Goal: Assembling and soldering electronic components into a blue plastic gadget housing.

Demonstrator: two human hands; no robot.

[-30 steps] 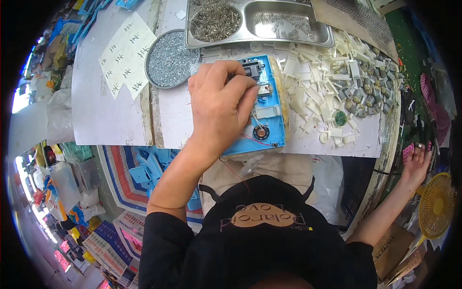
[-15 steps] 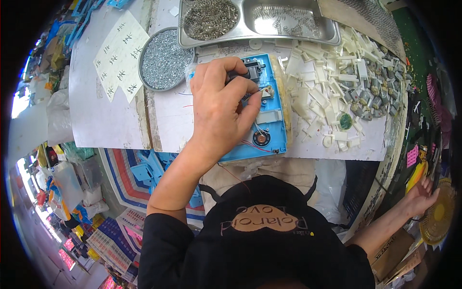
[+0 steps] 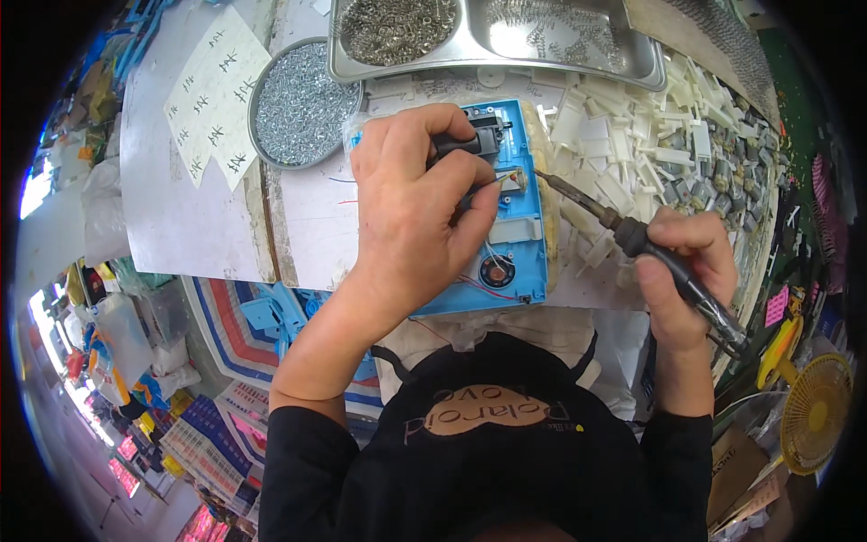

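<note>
Blue housing [image 3: 530, 260] | likely light, stiff; best held by its rim | left hand [image 3: 408, 194] half-curled over it, grip unclear | right hand [image 3: 679, 312] wrapped round soldering iron [image 3: 634, 238]

The right hand [image 3: 694, 262], out beside the yellow fan [image 3: 818, 414] in the earlier pictures, is now over the near right corner of the bench [image 3: 194, 226]. Its fingers [image 3: 662, 291] now close around a soldering iron [image 3: 637, 240], whose metal shaft slants up and leftward from them, the tip [image 3: 543, 175] reaching just beside the small metal motor [image 3: 513, 182] by the left fingers [image 3: 480, 210].
</note>
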